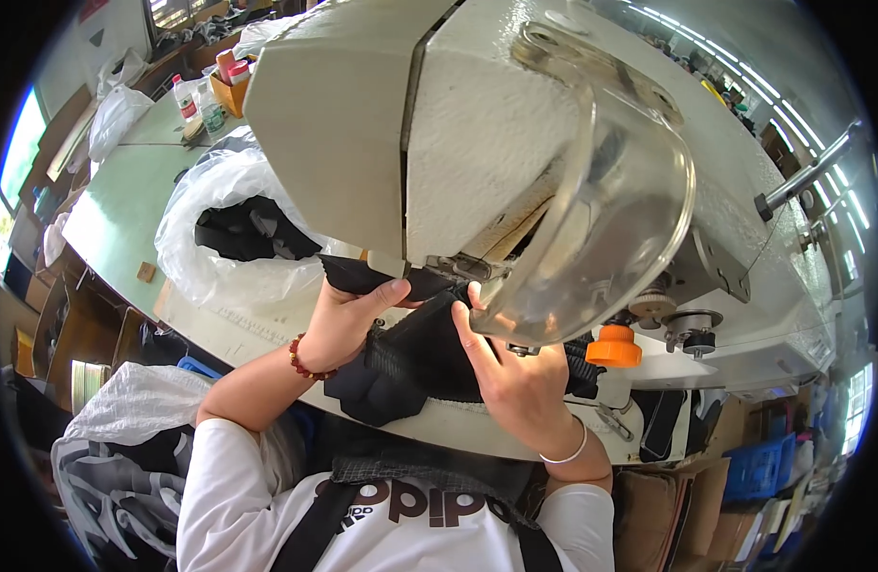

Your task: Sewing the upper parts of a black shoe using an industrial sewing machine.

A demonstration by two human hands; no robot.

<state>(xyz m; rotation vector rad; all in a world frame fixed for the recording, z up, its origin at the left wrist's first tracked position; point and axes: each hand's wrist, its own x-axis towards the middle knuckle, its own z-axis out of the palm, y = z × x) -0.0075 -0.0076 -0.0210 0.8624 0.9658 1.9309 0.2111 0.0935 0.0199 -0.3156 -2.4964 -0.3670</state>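
A piece of black fabric (429, 348) lies across the bed of a large pale sewing machine (334, 124), partly hanging over the front edge. My left hand (339, 329) is closed on the fabric's left part, thumb on top, and a flap of it stands up beyond the fingers. Close to the needle area, my right hand (520, 381) pinches the fabric's edge between its fingertips. A clear plastic guard (639, 200) curves over the right hand. The needle and the exact stitching spot are hidden behind the machine head and guard.
Left of the machine, a white plastic bag (186, 205) holds dark pieces. Bottles (184, 98) and an orange box (231, 93) stand farther back. An orange knob (613, 346) sits right of my right hand. A sack (138, 410) of patterned fabric is at lower left.
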